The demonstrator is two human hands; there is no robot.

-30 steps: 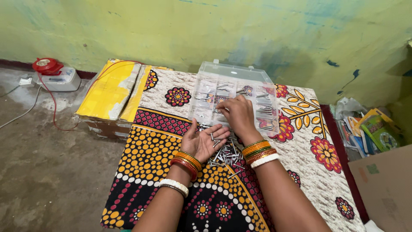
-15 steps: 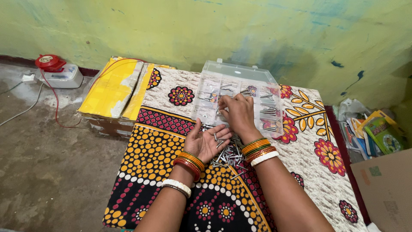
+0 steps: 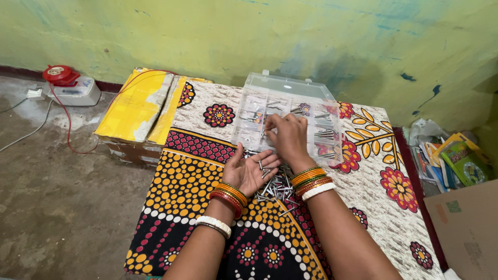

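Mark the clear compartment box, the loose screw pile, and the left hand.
clear compartment box (image 3: 311, 93), head view, on the open lid.
loose screw pile (image 3: 277, 189), head view, middle of the heap.
left hand (image 3: 249, 171), head view, on the upturned palm.

Right hand (image 3: 288, 139) edged slightly further up over the clear compartment box (image 3: 284, 116); a second ago it sat nearer the box's front edge.
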